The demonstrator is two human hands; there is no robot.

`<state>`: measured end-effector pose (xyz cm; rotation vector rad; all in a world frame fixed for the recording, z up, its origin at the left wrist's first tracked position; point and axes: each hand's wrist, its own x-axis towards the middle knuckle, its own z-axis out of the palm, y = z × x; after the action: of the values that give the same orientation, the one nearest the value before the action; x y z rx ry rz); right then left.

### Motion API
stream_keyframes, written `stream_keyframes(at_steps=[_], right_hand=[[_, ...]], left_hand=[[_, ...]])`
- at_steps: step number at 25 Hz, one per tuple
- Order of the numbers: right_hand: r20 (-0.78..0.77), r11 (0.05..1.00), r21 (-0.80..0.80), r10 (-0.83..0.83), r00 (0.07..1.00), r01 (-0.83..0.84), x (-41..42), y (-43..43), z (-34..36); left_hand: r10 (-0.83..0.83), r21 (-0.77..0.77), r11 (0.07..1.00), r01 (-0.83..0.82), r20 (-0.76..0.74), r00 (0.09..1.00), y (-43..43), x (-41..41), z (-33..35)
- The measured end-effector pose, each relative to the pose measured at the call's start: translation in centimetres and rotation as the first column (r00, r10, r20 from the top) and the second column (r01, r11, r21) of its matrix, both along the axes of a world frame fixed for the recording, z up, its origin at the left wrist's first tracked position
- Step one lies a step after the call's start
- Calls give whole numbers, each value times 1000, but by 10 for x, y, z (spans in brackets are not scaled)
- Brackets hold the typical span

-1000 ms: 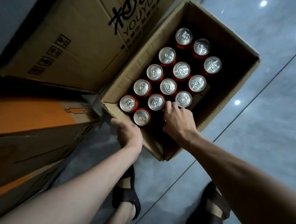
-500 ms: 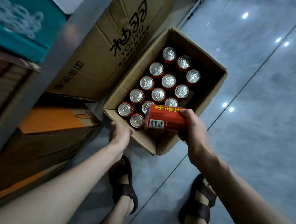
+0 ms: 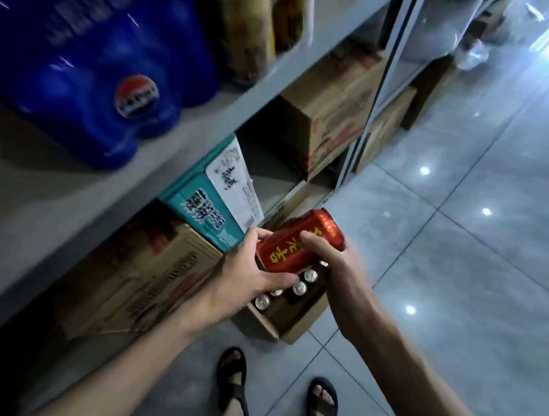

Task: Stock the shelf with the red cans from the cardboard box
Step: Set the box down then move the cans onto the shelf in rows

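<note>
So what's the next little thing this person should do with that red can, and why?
Probably lift the red can up and left onto the grey shelf. The left hand and right hand both grip it, tilted, above the cardboard box, and the shelf board shows bare space beside the blue pack.

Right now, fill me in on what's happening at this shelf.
A person holds one red can, tilted, in both the left hand and the right hand, above the open cardboard box on the floor. More cans stand in the box. The can is not yet on the grey shelf, where a blue drinks pack sits.
</note>
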<state>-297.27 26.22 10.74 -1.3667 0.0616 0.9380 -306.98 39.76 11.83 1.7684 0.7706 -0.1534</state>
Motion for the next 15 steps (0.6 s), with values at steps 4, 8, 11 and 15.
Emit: stream_keyframes(at_steps=[4, 8, 11, 15], right_hand=[[24, 987, 126, 98, 995, -100, -17, 14, 152], [2, 953, 165, 259, 966, -255, -46, 37, 250], [-12, 927, 145, 350, 937, -345, -82, 67, 292], [129, 867, -7, 495, 859, -498, -130, 125, 297]], left_hand=[[34, 327, 941, -85, 157, 987, -1, -21, 154], [119, 480, 849, -221, 233, 965, 7, -69, 249], [218, 362, 883, -301, 252, 943, 24, -123, 287], [286, 200, 925, -322, 191, 939, 73, -200, 283]])
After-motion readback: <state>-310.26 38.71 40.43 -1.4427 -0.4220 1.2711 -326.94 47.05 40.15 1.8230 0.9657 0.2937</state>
